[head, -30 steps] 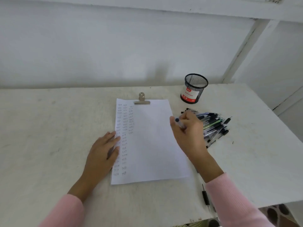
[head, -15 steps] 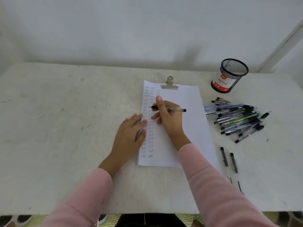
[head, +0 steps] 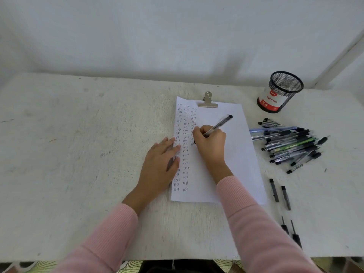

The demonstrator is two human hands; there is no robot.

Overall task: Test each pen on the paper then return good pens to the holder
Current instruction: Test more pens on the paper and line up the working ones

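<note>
A white sheet of paper (head: 232,154) under a metal clip (head: 207,100) lies on the table, with columns of small handwritten marks down its left side. My right hand (head: 210,142) grips a clear pen (head: 220,124) in writing pose, its tip touching the paper beside the third column. My left hand (head: 161,160) lies flat on the paper's left edge, fingers apart. A pile of several pens (head: 289,144) sits right of the paper. The black mesh holder (head: 280,91) stands at the back right and looks empty.
Four dark pens or pen parts (head: 279,192) lie apart near the front right of the white table (head: 78,154). A white wall rises behind the table. The table's front edge runs just below my sleeves.
My right hand went from the pen pile to the paper with a pen, turned it from lying sideways to writing pose, and set the tip down. The view shifted left. My left hand stayed put.
</note>
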